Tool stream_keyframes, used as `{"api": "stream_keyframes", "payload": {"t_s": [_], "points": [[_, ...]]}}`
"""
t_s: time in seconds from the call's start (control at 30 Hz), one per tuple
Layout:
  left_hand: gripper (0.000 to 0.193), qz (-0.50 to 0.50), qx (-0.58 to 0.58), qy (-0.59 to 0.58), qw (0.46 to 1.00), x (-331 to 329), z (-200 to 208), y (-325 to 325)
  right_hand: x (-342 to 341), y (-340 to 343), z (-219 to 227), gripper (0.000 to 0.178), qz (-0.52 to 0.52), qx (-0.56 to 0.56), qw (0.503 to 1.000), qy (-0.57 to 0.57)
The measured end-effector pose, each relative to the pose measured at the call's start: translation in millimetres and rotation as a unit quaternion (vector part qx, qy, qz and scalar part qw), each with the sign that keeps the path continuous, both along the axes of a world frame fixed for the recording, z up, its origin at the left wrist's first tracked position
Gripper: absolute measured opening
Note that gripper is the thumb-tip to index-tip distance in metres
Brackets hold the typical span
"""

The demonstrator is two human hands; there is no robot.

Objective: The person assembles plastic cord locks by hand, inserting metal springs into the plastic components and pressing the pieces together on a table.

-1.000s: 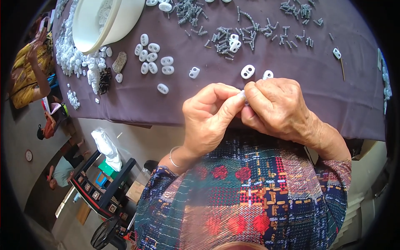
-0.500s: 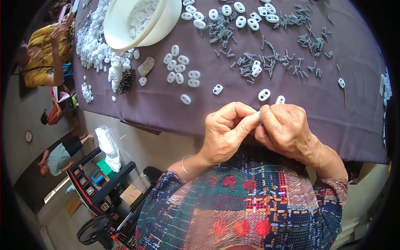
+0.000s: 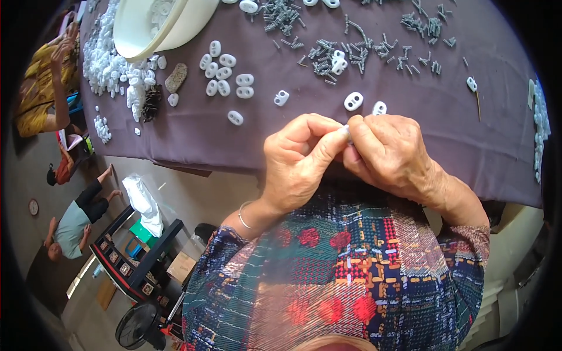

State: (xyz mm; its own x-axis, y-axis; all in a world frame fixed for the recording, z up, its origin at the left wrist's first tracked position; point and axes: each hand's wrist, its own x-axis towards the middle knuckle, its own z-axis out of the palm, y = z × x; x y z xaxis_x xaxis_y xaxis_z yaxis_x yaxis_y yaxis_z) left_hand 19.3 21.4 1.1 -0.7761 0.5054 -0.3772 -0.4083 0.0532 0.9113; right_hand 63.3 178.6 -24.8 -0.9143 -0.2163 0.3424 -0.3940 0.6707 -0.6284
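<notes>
My left hand (image 3: pixel 301 158) and my right hand (image 3: pixel 393 153) meet above the near edge of the cloth-covered table. Both are closed, thumbs and fingertips pinched on one small white plastic piece (image 3: pixel 349 136). Most of that piece is hidden by the fingers. Just beyond my fingertips lies a white two-hole cord lock (image 3: pixel 353 101), and a second cord lock (image 3: pixel 379 108) is close to my right knuckles. Another cord lock (image 3: pixel 281 97) rests farther left. Beyond them, small metal springs (image 3: pixel 328 57) are scattered in loose piles.
A cream tub (image 3: pixel 175 35) of white parts stands at the far left beside a heap of white pieces (image 3: pixel 105 58). Several cord locks (image 3: pixel 223 73) are grouped near a stone (image 3: pixel 175 78). A thin stick (image 3: pixel 478 105) lies right. Other people (image 3: pixel 73 225) are off to the left.
The whole view has shifted, so the table things and my hands appear higher and farther left. My hands keep the same pinch on the small white piece.
</notes>
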Motion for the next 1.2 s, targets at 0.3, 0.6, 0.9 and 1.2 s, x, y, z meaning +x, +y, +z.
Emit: {"api": "stream_keyframes", "payload": {"t_s": [0.3, 0.6, 0.9, 1.2], "points": [[0.009, 0.005, -0.001, 0.011, 1.000, 3.7, -7.6, -0.7, -0.4, 1.4, -3.4, 0.018, -0.006, 0.019, 1.000, 0.022], [0.011, 0.017, 0.022, 0.023, 0.999, 0.6, -5.3, 1.2, -1.8, 3.2, -1.0, 0.017, -0.011, -0.004, 1.000, 0.026], [0.009, 0.068, 0.018, 0.115, 0.991, -21.4, 10.4, -19.5, -2.0, 9.3, 6.9, 0.026, -0.024, -0.118, 0.992, 0.041], [0.018, 0.199, -0.170, 0.510, 0.819, -182.6, 55.7, -46.6, -13.1, 12.7, 19.1, 0.021, -0.038, -0.098, 0.992, 0.073]]}}
